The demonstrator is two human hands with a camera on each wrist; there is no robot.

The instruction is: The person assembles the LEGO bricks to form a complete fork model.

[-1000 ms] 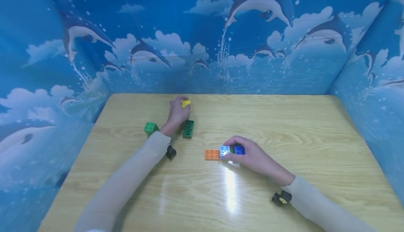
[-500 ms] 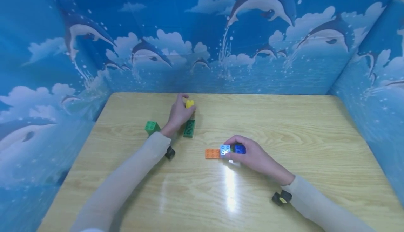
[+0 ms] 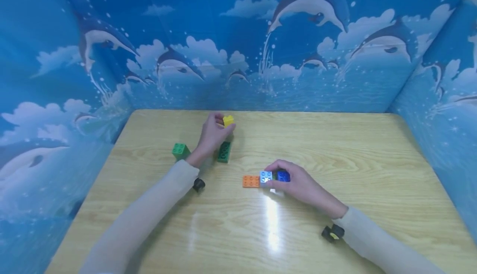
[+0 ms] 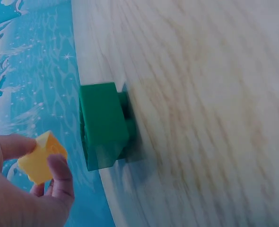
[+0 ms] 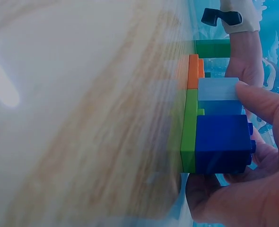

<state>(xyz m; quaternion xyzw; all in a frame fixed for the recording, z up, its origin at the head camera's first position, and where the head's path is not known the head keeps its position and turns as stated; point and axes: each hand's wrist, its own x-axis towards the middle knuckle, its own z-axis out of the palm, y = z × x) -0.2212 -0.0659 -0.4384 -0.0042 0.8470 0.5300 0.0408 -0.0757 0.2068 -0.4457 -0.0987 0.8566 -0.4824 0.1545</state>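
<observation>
My left hand (image 3: 213, 135) pinches a yellow toy brick (image 3: 228, 120) between thumb and fingers near the table's far edge. In the left wrist view the yellow brick (image 4: 38, 161) is partly covered by the fingertips. My right hand (image 3: 299, 184) grips a light blue brick (image 3: 266, 177) at the middle of the table. That brick and a dark blue brick (image 5: 223, 144) stand side by side on a flat lime green plate (image 5: 189, 132). An orange plate (image 3: 251, 181) lies against the left end of this group. Whether the orange plate is joined to it, I cannot tell.
A dark green brick (image 3: 224, 152) lies on its side just in front of my left hand. Left of my left wrist stands a tall bright green block (image 3: 180, 151). Dolphin-printed blue cloth (image 3: 238, 58) rises behind and beside the wooden table (image 3: 335, 141).
My left hand has shifted slightly right along the far edge with the yellow brick, whose shaped top now shows more. My right hand stays in place on the light blue brick.
</observation>
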